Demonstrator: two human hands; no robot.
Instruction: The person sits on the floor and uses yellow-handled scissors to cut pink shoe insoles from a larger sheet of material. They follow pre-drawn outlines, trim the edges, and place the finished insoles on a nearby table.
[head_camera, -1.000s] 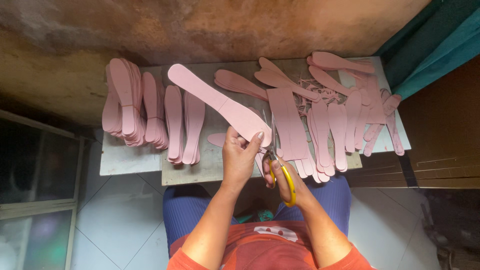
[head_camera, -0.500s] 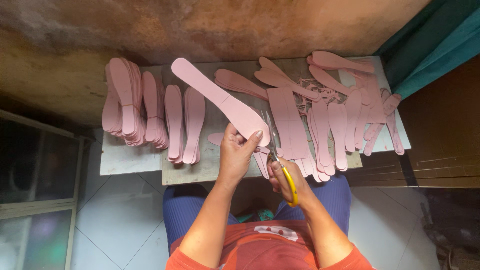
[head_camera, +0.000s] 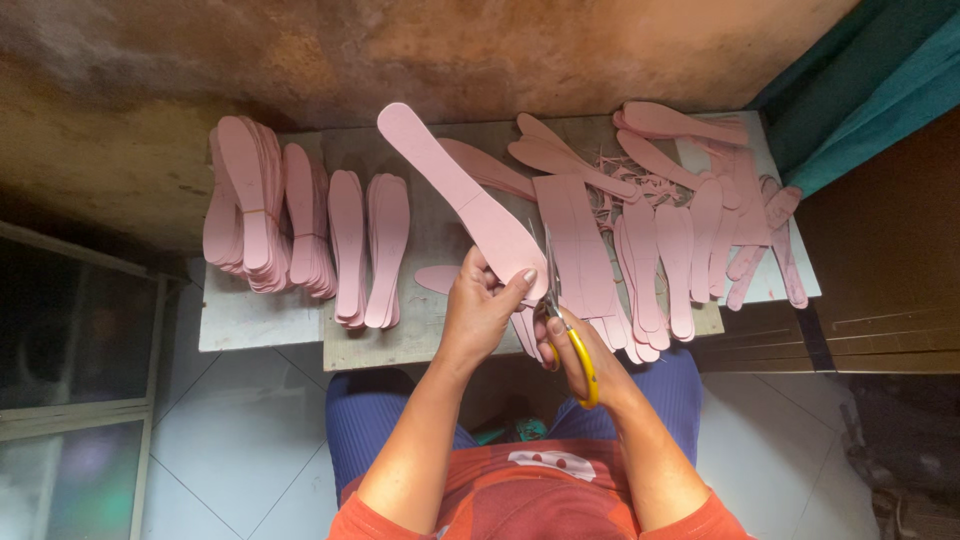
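Compared with the frame a second earlier, the long pink insole strip (head_camera: 462, 195) had swung its far end toward the upper middle of the frame, while both hands sat at nearly the same spot at lower centre. The left hand (head_camera: 480, 315) had its grip closed on the strip's near, wider end, thumb on top. The right hand (head_camera: 580, 350) was closed through the yellow-handled scissors (head_camera: 565, 330), blades at the strip's edge just beside the left thumb.

With the blades that near the thumb, a slip could have nicked it, I judged; the long, unsupported strip might also have sagged and pulled the cut off line.

One pair of scissors showed. Four neat stacks of cut insoles (head_camera: 300, 220) stood on the counter (head_camera: 250, 320) at left; the loose pieces (head_camera: 690, 230) at right overlapped too much to count surely, perhaps a dozen or more.
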